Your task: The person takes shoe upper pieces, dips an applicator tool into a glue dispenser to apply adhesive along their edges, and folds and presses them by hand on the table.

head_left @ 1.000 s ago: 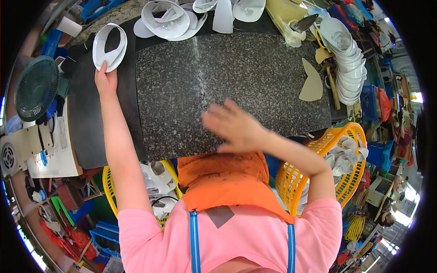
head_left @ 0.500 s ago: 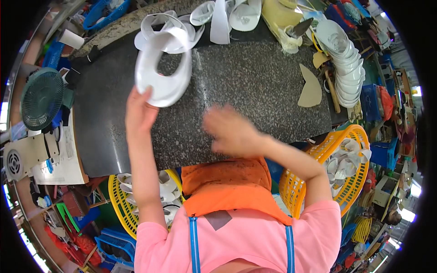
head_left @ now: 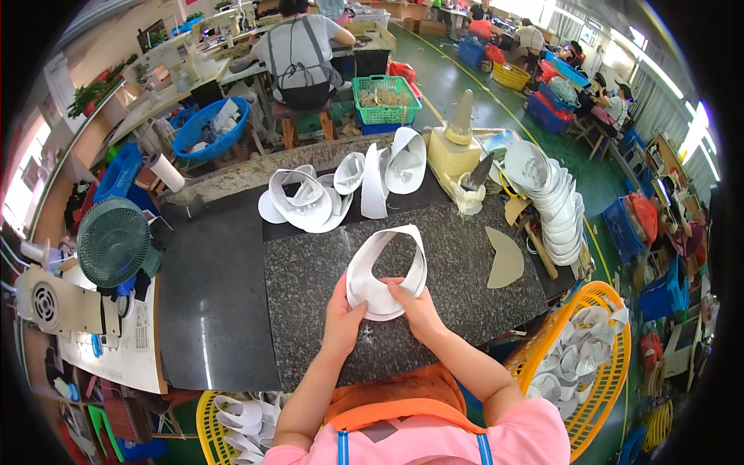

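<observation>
In the middle of the frame, my left hand (head_left: 345, 314) and right hand (head_left: 416, 308) pinch a white cap brim piece (head_left: 385, 273) with their fingers. It is thin, smooth and curved into an open loop. It sits just above the speckled grey stone worktop (head_left: 310, 271).

Work surface: a dark speckled stone slab (head_left: 465, 263) set beside a smoother black slab (head_left: 213, 310). A green desk fan (head_left: 112, 242) stands at the left edge. Yellow baskets (head_left: 601, 341) flank the bench below. Floor (head_left: 457, 74) beyond — glossy green, with blue and yellow crates along the aisle. Daylight enters at the right — windows (head_left: 690, 132) there appear bright, detail unclear.
</observation>
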`<state>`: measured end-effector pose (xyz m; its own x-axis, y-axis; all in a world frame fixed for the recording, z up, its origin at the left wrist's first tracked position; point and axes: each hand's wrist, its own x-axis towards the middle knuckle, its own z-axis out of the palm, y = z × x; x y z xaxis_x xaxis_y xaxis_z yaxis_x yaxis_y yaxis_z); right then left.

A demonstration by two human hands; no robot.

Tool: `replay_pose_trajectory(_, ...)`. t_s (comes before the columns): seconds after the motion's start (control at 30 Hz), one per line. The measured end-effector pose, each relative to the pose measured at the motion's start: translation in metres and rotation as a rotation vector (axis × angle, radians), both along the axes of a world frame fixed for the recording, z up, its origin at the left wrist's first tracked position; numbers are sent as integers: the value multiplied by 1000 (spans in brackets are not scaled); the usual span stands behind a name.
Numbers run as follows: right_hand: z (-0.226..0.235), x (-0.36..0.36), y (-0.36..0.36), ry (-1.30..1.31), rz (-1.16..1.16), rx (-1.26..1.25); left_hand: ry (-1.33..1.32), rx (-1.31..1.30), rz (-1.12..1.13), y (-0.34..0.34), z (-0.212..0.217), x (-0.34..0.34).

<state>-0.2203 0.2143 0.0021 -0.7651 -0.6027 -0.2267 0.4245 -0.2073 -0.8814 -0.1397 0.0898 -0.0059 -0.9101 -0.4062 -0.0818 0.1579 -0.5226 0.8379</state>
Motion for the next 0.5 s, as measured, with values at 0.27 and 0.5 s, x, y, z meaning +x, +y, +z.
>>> replay_pose_trajectory(0.27, -7, -7, -7, 485, -179, 231, -183, -301, 189, -2, 1, -33)
replay_pose_trajectory(0.5, 6, -15, 1, 76, -33, 134, -62, -374, 295, 5, 8, -41)
